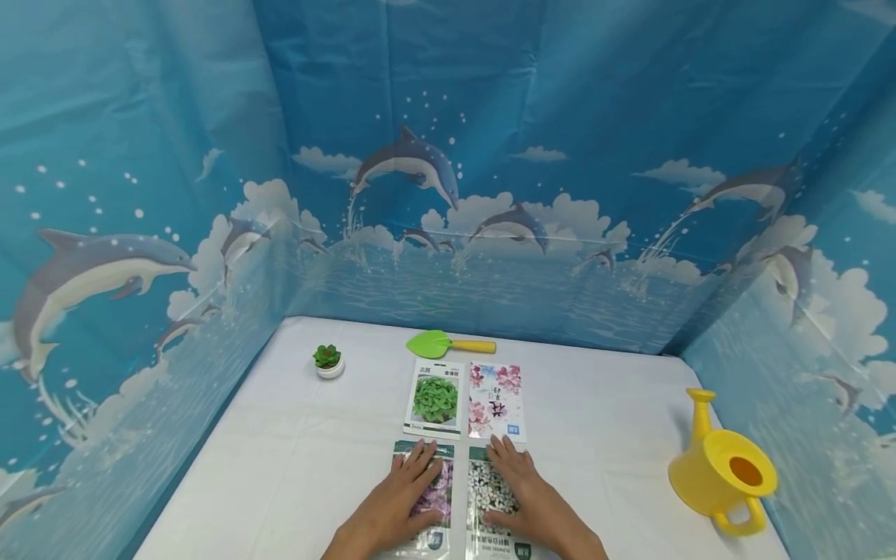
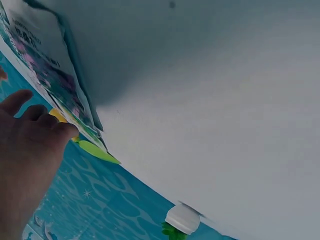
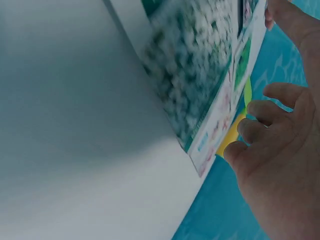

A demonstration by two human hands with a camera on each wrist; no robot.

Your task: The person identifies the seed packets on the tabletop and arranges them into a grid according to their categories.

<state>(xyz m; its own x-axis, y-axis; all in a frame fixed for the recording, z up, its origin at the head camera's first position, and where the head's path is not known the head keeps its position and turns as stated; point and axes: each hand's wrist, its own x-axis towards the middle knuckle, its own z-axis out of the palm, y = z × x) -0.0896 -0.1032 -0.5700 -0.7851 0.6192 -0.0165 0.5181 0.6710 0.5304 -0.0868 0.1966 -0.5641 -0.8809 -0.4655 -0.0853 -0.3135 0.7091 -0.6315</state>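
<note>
My left hand (image 1: 400,499) lies over a seed packet with purple flowers (image 1: 441,482), fingers extended across its upper part. Over the neighbouring packet with white flowers (image 1: 483,486) is my right hand (image 1: 530,498), its fingers stretched toward the packet's top edge. Both packets lie side by side, partly hidden by the hands. Just beyond them are two more packets, one showing green leaves (image 1: 435,398) and one with pink blossoms (image 1: 495,400). In the right wrist view, the white-flower packet (image 3: 195,65) lies beside the right hand (image 3: 277,155).
A trowel (image 1: 434,344) with a green blade and yellow handle lies behind the packets. At the back left stands a small potted succulent (image 1: 330,365). A yellow watering can (image 1: 714,470) stands at the right. Dolphin-printed curtains (image 1: 448,288) border the white table (image 1: 595,435).
</note>
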